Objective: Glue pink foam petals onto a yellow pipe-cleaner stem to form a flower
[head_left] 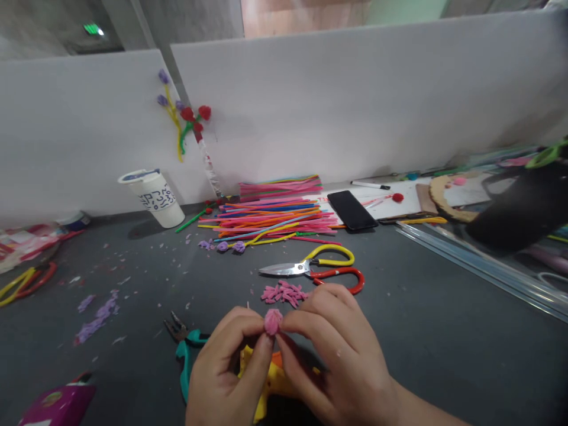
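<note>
Between the fingertips of both hands is a small pink fuzzy flower bud (273, 321), ribbed and rounded like bent pipe cleaner pieces. My left hand (233, 367) pinches it from the left with thumb and forefinger. From the right, my right hand (332, 349) grips it the same way. Just beyond lies a pile of short pink pipe cleaner pieces (284, 293), and behind that are scissors (310, 269) with one yellow and one red handle. A yellow tool (277, 381), probably a glue gun, is partly hidden under my hands. Teal-handled pliers (184, 349) lie left of my left hand.
Coloured pipe cleaners (270, 219) are heaped at the back, beside a black phone (352, 210). A white paper cup (155, 198) stands back left. Clear sticks (483, 269) lie right; purple scraps (97, 316) and a magenta box (60, 402) lie left. White panels (355, 106) close the back.
</note>
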